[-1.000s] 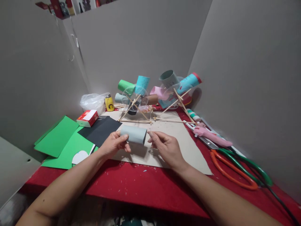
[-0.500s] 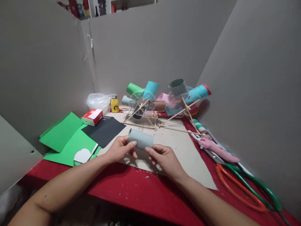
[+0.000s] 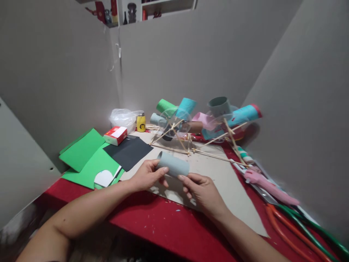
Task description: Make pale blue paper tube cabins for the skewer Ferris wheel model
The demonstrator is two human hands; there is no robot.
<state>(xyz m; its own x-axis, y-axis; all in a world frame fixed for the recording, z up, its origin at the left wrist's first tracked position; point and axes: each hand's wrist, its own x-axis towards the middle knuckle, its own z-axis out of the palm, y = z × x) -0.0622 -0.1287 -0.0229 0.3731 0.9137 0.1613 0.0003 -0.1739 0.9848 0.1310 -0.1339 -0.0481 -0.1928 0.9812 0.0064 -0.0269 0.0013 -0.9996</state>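
A pale grey-blue paper tube (image 3: 174,163) is held between both hands above a sheet of grey cardboard (image 3: 231,196). My left hand (image 3: 151,174) is closed on its left end, thumb in front. At the lower right end, the thumb and fingers of my right hand (image 3: 200,187) pinch it. Beyond the tube stands a wheel-like model of wooden sticks (image 3: 173,127) and clear plastic discs, carrying coloured tubes such as a green tube (image 3: 166,107) and a blue tube (image 3: 186,108). A second such model is on its right, with a dark grey tube (image 3: 219,106).
Green sheets (image 3: 81,153), black paper (image 3: 129,153) and a red-and-white box (image 3: 115,135) lie to the left. A yellow jar (image 3: 141,123) and plastic bag (image 3: 122,119) sit behind. On the right are a pink glue gun (image 3: 269,187) and orange-and-green-handled scissors (image 3: 289,233). Grey walls enclose the red table (image 3: 163,225).
The camera view has shifted, so the whole scene sits further right in the picture. Both hands keep their hold on the grey-blue tube.
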